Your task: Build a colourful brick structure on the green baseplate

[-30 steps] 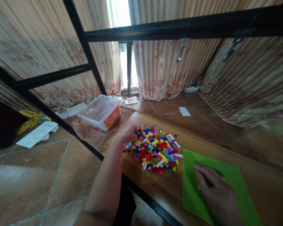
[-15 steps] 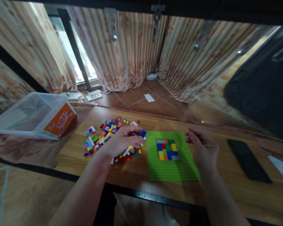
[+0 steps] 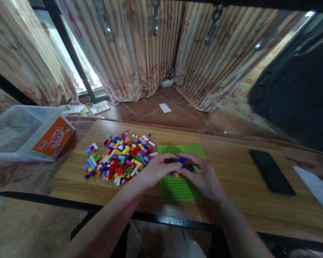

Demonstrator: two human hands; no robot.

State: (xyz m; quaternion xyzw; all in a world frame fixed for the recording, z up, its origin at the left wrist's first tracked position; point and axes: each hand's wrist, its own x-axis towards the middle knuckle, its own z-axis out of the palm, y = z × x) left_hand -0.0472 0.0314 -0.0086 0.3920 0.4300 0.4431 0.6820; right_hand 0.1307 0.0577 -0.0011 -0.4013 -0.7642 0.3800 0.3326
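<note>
Both hands meet over the green baseplate (image 3: 174, 191). A blue brick (image 3: 181, 160) is pinched between the fingers of my left hand (image 3: 158, 167) and my right hand (image 3: 201, 175). Beneath them, the block of coloured bricks (image 3: 179, 175) on the plate is mostly covered; only bits of orange, yellow and blue show. I cannot tell whether the blue brick touches that block. To the left, close to my left forearm, a pile of loose coloured bricks (image 3: 123, 152) spreads over the wooden table (image 3: 231, 168).
A clear plastic bin (image 3: 21, 143) with an orange label stands at the far left. On the right lie a black phone (image 3: 271, 172) and a white sheet of paper (image 3: 312, 186). Behind the table hang striped curtains (image 3: 123, 53), with papers on the tiled floor.
My left hand has carried the blue brick from beside the pile rightward over the baseplate. My right hand has moved left to meet it, and its fingers are now on the brick. The view has shifted.
</note>
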